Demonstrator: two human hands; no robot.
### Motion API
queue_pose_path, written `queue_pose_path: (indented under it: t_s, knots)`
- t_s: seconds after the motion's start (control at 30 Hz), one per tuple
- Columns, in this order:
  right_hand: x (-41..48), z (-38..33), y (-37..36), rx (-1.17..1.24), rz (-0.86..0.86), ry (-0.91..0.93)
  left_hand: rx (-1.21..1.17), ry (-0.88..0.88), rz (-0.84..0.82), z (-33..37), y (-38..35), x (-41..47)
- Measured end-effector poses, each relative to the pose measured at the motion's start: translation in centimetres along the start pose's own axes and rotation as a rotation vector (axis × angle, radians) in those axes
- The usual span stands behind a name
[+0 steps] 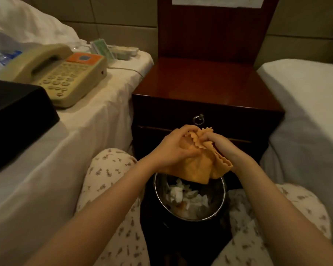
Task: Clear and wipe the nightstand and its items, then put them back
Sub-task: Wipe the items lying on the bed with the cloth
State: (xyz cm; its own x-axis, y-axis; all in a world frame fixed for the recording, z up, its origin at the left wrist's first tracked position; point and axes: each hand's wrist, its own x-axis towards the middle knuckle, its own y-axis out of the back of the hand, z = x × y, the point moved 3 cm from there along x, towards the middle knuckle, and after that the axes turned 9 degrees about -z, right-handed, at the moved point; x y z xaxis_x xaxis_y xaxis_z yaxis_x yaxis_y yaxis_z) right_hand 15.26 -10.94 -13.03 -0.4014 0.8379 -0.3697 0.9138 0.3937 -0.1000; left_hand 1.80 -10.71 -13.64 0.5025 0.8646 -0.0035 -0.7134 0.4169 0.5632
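Seen from the head, the left hand and the right hand both grip a crumpled orange cloth, fingers curled into its folds. They hold it over the waste bin at 6 o'clock, which contains crumpled tissues and stands between the person's patterned knees. At 12 o'clock is the glossy dark-wood nightstand counter, its ring pull just above the hands. On the left bed a beige telephone rests at 10 o'clock, a black box at 9, and small packets at 11. A second bed flanks the nightstand counter at 3 o'clock.
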Motion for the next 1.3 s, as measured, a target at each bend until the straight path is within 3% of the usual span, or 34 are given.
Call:
queue_pose_path:
  t_s: [0.2,0.3,0.47,0.57,0.67,0.8,0.93,1.3]
  knots:
    - [1.2,0.7,-0.5,0.065,-0.026,-0.021,-0.207,0.110,0.137,-1.9,-0.1,1.6]
    - [1.6,1.3,-0.8,0.210,-0.017,-0.023,-0.265,0.190,0.256,-3.2,0.1,1.6]
    - [1.3,1.5,-0.6,0.373,-0.057,0.096,-0.478,0.371,0.410,-5.1,0.1,1.3]
    - [0.8,1.4,-0.3,0.280,-0.091,0.086,-0.533,0.409,0.417,-5.3,0.0,1.0]
    - [1.0,2.2,0.6,0.058,0.108,0.037,-0.576,0.426,0.423,-5.0,0.1,0.7]
    - [0.7,2.3,1.2,-0.085,0.360,0.125,-0.593,0.404,0.359,-4.4,0.0,0.8]
    - [0.6,2.1,0.9,-0.130,0.377,0.193,-0.600,0.347,0.304,-3.6,-0.3,0.6]
    - [1.2,2.5,1.6,-0.181,0.513,0.269,-0.364,0.161,0.432,-3.2,0.5,0.5]
